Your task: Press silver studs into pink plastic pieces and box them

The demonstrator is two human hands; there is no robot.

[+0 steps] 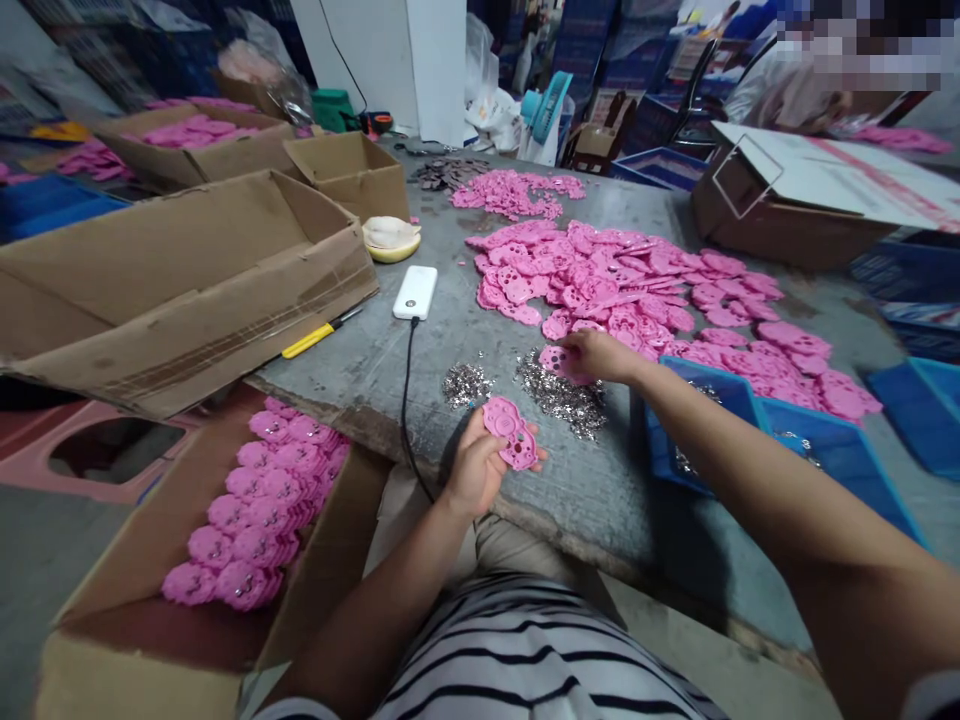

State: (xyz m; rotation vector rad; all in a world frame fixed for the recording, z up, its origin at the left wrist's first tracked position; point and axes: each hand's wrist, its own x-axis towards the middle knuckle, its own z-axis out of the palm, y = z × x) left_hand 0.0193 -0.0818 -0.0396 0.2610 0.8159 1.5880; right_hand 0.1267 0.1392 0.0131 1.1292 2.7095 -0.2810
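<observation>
My left hand [474, 468] is closed around a pink plastic part [511, 432] near the front edge of the grey table [390, 365]. My right hand [600, 354] reaches forward and pinches another pink part [556, 360] at the near edge of a big heap of pink parts [637, 285]. Small silver metal pieces [559, 395] lie in two piles between my hands.
An open carton [112, 620] at lower left holds stacked pink parts [259, 505]. A white power bank [415, 292] with a black cable, a yellow knife [319, 335], a large flattened carton [172, 280], blue bins [757, 440] at right. Another person sits at back right.
</observation>
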